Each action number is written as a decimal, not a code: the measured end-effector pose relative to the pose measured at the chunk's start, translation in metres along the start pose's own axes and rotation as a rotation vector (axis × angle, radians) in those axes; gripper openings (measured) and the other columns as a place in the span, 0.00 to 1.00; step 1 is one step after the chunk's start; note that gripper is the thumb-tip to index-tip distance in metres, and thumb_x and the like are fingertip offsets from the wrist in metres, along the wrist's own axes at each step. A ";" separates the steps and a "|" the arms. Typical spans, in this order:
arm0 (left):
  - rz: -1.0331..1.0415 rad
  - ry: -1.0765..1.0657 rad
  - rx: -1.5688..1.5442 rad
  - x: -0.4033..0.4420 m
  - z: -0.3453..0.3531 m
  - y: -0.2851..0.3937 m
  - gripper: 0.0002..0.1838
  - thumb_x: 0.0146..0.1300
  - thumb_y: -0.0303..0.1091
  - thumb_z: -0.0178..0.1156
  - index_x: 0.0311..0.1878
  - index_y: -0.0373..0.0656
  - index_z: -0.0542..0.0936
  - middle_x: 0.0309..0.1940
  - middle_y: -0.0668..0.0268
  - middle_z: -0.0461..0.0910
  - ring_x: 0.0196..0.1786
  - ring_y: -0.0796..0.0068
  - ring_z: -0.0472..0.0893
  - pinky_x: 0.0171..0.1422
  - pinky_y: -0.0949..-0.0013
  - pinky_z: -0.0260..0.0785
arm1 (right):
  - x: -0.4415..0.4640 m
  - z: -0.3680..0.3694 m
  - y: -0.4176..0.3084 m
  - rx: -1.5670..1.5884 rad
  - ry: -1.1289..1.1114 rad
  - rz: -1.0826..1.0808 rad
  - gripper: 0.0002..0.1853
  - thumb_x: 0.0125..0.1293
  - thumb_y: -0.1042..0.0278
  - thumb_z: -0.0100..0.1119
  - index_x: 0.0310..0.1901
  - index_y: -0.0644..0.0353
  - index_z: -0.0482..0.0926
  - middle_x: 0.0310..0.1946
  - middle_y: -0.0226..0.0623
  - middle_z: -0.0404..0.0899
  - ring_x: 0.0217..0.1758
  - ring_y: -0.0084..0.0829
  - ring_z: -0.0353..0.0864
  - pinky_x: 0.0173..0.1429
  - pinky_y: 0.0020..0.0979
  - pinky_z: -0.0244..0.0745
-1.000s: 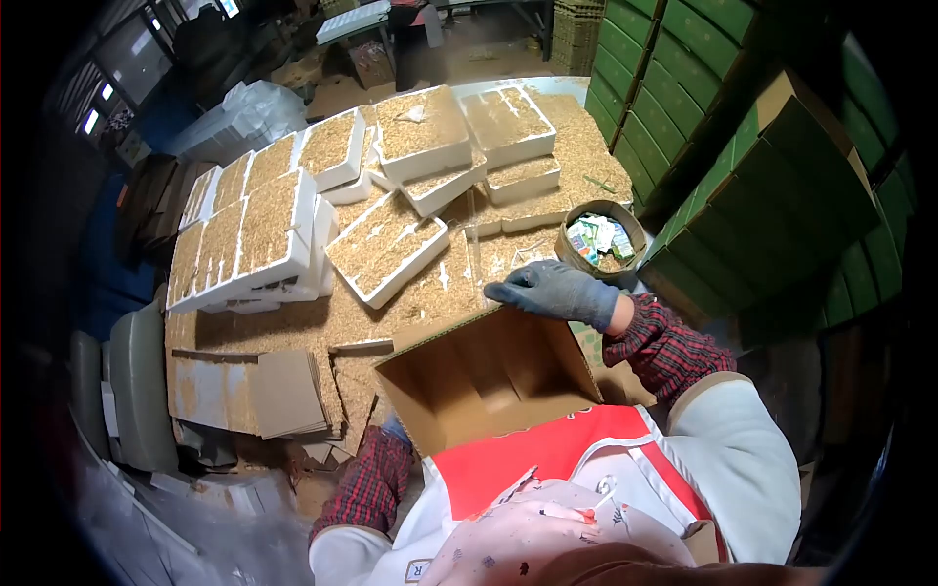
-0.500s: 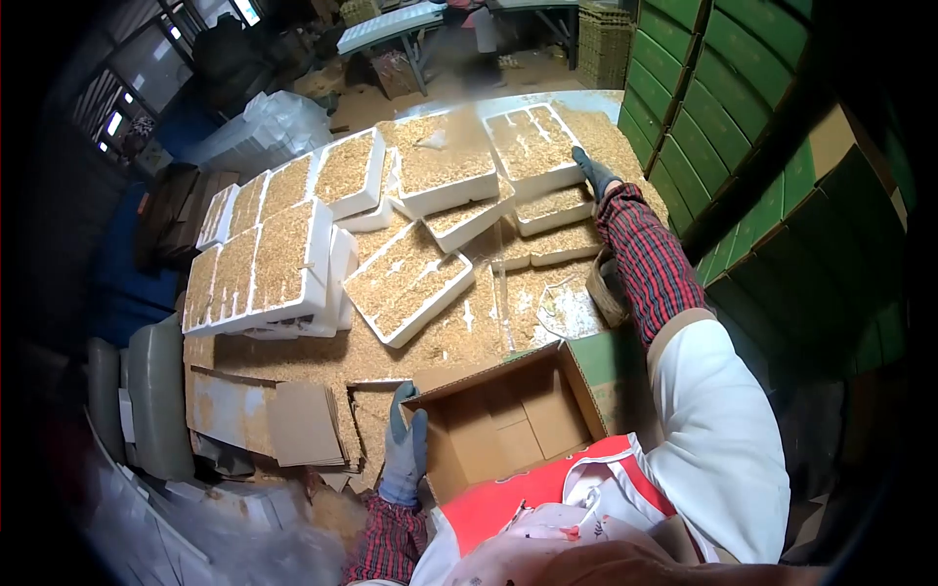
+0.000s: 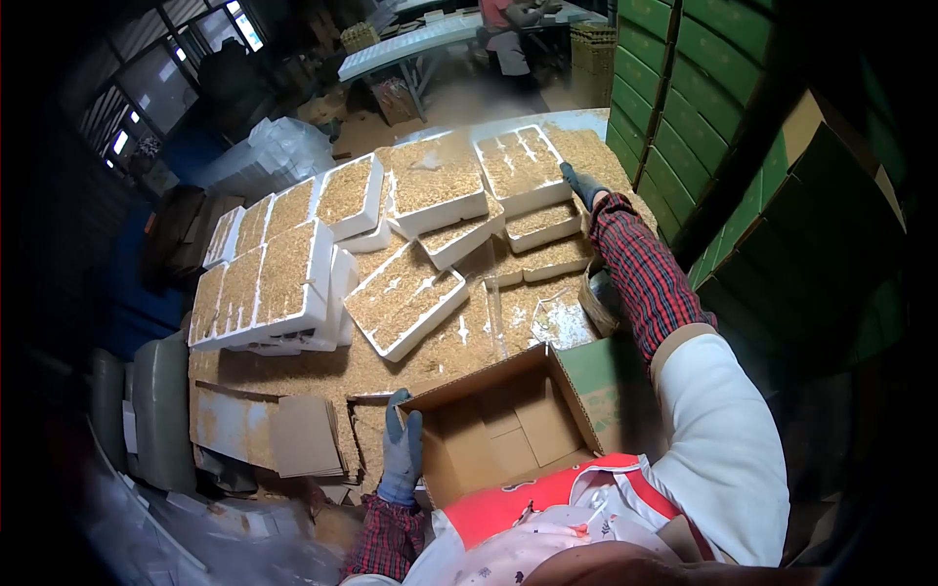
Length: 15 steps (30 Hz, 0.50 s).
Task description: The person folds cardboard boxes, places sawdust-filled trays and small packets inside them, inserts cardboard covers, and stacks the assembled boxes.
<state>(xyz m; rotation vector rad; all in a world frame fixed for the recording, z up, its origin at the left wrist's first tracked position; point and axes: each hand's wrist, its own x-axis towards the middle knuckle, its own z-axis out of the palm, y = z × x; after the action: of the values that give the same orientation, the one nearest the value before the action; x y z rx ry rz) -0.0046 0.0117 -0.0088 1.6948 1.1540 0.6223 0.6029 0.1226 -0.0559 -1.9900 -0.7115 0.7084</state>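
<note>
An open cardboard box (image 3: 508, 420) with a green flap (image 3: 601, 381) sits against my apron. My left hand (image 3: 401, 451), in a grey-blue glove, grips the box's left wall near its far corner. My right arm is stretched far out over the table. At its end my gloved right hand (image 3: 583, 186) holds the right edge of a white foam tray (image 3: 523, 166) filled with sawdust-like material; its fingertips are partly hidden. That tray rests above another foam tray (image 3: 543, 227). Just left stands a similar filled tray (image 3: 440, 186), and nearer lies a tilted one (image 3: 405, 303).
More foam trays (image 3: 278, 278) are stacked at left on the sawdust-covered table (image 3: 274, 369). Flat cardboard sheets (image 3: 305, 437) lie at the front left. A basket (image 3: 598, 296) stands below my right forearm. Green boxes (image 3: 718, 107) tower at right. A co-worker (image 3: 508, 49) is at the back.
The view has tilted up slightly, so the scene sits lower and more of the co-worker shows. Both hands keep their places at the cardboard box and the foam tray.
</note>
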 end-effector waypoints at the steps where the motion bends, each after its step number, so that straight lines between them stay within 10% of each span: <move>1: 0.016 0.008 0.017 0.000 0.000 -0.003 0.27 0.73 0.42 0.54 0.70 0.41 0.64 0.49 0.62 0.75 0.36 0.78 0.72 0.43 0.72 0.69 | 0.005 0.005 -0.007 -0.021 0.068 0.054 0.47 0.60 0.28 0.52 0.65 0.67 0.69 0.62 0.52 0.73 0.66 0.45 0.71 0.68 0.37 0.63; 6: -0.080 -0.013 -0.018 -0.002 -0.001 0.024 0.26 0.73 0.42 0.55 0.70 0.42 0.65 0.34 0.66 0.74 0.31 0.78 0.70 0.37 0.71 0.67 | 0.015 0.025 -0.029 0.239 0.343 0.112 0.48 0.46 0.49 0.75 0.62 0.75 0.65 0.48 0.57 0.80 0.49 0.48 0.83 0.57 0.37 0.76; 10: 0.021 0.007 0.001 0.000 -0.002 0.021 0.26 0.73 0.43 0.55 0.69 0.43 0.67 0.31 0.69 0.72 0.32 0.80 0.69 0.38 0.72 0.67 | -0.004 0.010 -0.011 0.492 0.024 0.224 0.23 0.53 0.49 0.73 0.47 0.53 0.84 0.38 0.37 0.79 0.31 0.34 0.76 0.29 0.40 0.77; 13: -0.056 0.001 -0.073 0.000 -0.002 0.020 0.26 0.73 0.42 0.55 0.69 0.43 0.66 0.34 0.70 0.72 0.33 0.81 0.68 0.39 0.75 0.66 | -0.027 -0.008 0.021 0.770 -0.188 0.313 0.19 0.60 0.53 0.68 0.51 0.48 0.82 0.41 0.32 0.80 0.45 0.31 0.77 0.42 0.35 0.83; 15: -0.080 -0.023 -0.111 -0.001 -0.003 0.025 0.26 0.73 0.42 0.54 0.69 0.43 0.67 0.34 0.71 0.71 0.33 0.83 0.67 0.38 0.76 0.65 | -0.062 -0.026 0.054 0.686 -0.266 0.004 0.18 0.65 0.64 0.64 0.56 0.50 0.78 0.49 0.33 0.79 0.56 0.32 0.76 0.54 0.39 0.82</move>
<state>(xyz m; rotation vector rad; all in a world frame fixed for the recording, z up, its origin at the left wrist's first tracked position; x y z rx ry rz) 0.0029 0.0101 0.0147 1.5510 1.1442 0.6045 0.5915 0.0402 -0.0785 -1.2838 -0.5184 1.0648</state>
